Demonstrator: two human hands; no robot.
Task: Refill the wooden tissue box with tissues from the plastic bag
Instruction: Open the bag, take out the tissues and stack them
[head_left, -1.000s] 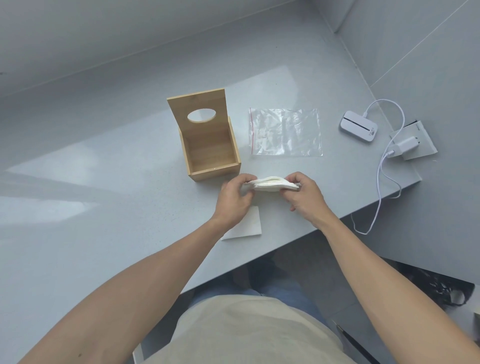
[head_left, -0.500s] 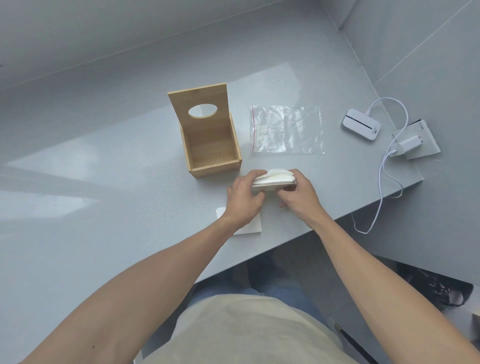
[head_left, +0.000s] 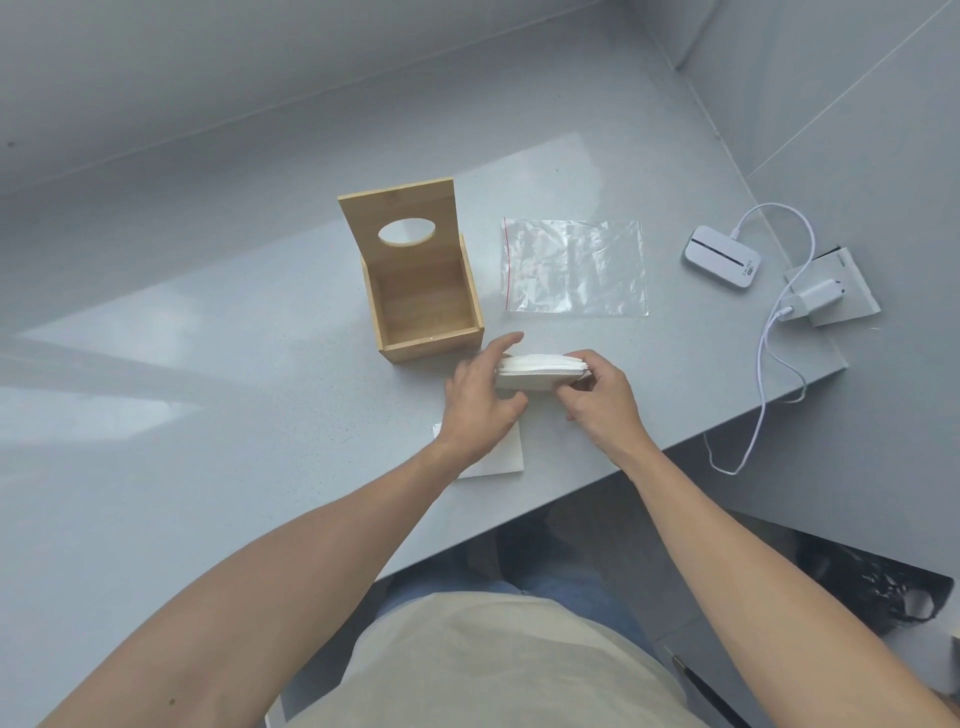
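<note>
The wooden tissue box (head_left: 423, 340) stands on the grey table with its lid, which has an oval hole, swung upright; its inside shows bare wood. To its right the clear plastic bag (head_left: 574, 267) lies flat. Just in front of the box, above the table, both hands hold a stack of white tissues (head_left: 540, 370): my left hand (head_left: 480, 402) grips the stack's left end, my right hand (head_left: 602, 397) its right end. One single white tissue (head_left: 501, 457) lies flat on the table, partly hidden under my left wrist.
A small white device (head_left: 722, 258) sits at the right, its white cable (head_left: 763, 364) running to a charger (head_left: 821, 295) on a white packet and hanging over the table's edge. The table's front edge runs diagonally just behind my forearms.
The tissue stack, held in both hands, has shifted slightly up and toward the box. My left fingers have re-gripped its left end; box and bag have not moved.
</note>
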